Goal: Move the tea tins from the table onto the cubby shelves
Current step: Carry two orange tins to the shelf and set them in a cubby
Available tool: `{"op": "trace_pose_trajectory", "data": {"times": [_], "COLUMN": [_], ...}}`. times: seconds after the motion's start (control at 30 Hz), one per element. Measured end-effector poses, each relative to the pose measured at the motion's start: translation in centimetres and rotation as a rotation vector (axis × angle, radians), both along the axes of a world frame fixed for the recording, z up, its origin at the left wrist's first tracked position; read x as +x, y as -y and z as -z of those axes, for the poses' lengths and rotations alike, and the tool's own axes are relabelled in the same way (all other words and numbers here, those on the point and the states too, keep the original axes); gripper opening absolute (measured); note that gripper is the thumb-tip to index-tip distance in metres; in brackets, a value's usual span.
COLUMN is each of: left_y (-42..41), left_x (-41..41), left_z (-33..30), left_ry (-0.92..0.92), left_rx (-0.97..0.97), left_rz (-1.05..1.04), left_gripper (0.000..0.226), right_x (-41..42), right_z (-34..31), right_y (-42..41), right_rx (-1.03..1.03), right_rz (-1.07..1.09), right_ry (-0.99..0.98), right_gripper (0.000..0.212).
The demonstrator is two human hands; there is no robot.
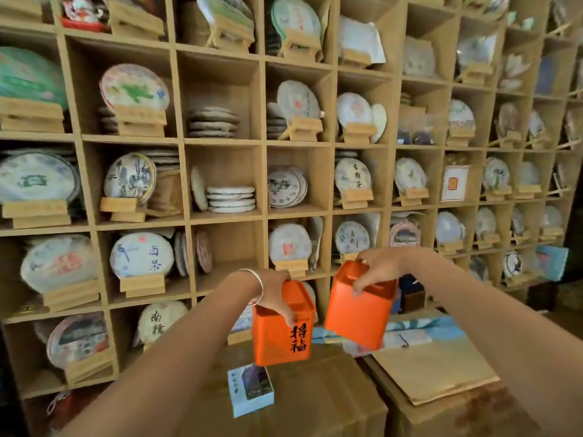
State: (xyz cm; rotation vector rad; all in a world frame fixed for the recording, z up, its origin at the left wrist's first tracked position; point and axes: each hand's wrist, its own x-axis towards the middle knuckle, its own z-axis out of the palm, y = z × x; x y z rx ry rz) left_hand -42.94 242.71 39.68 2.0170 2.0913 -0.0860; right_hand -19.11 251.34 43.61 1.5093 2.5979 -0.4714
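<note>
The left hand (273, 294) grips one orange tea tin (282, 329) by its top; the right hand (377, 269) grips a second, tilted orange tin (358, 313) just beside it, both in the air before the cubby shelves (263, 146). Most cubbies hold wrapped tea cakes (141, 258); cardboard boxes (315, 402) and a small printed box (252, 389) lie below

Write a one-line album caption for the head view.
Each hand, left and right, holds a square orange metal tea tin before wooden cubby shelves.
</note>
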Motion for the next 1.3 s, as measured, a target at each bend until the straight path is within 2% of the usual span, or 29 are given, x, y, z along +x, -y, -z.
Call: {"op": "trace_pose_trajectory", "data": {"times": [0.1, 0.23, 0.53, 0.7, 0.93, 1.07, 1.2, 1.3], "left_y": [-5.1, -11.5, -25.1, -29.4, -34.9, -37.7, -40.2, -41.9], "left_x": [0.2, 0.3, -1.1, -2.1, -3.9, -5.9, -8.0, -9.3], "left_z": [-0.9, -3.5, -11.6, -15.2, -19.3, -20.1, -19.9, -19.2], "left_ry": [0.072, 0.046, 0.096, 0.029, 0.002, 0.057, 0.015, 0.016], "left_rx": [0.004, 0.079, 0.216, 0.213, 0.188, 0.157, 0.109, 0.085], "left_rz": [-0.073, -0.140, -0.338, -0.366, -0.379, -0.369, -0.377, -0.362], "left_gripper": [0.096, 0.099, 0.099, 0.101, 0.102, 0.098, 0.110, 0.102], "right_x": [-0.6, -1.3, -3.3, -4.3, -6.1, -7.2, -8.5, -9.3], "right_z": [-0.3, -0.7, -5.6, -6.9, -7.9, -8.6, -9.2, -9.2], "right_y": [-6.2, -13.8, -27.9, -32.1, -35.8, -37.5, -39.0, -40.0], "right_rx": [0.021, 0.073, 0.069, 0.030, 0.056, -0.001, 0.003, 0.007], "right_rz": [-0.046, -0.127, -0.347, -0.399, -0.410, -0.381, -0.400, -0.405], "right_ry": [0.026, 0.010, -0.014, -0.046, -0.004, -0.071, -0.047, -0.034], "right_gripper": [0.083, 0.086, 0.072, 0.066, 0.078, 0.075, 0.079, 0.081]}}
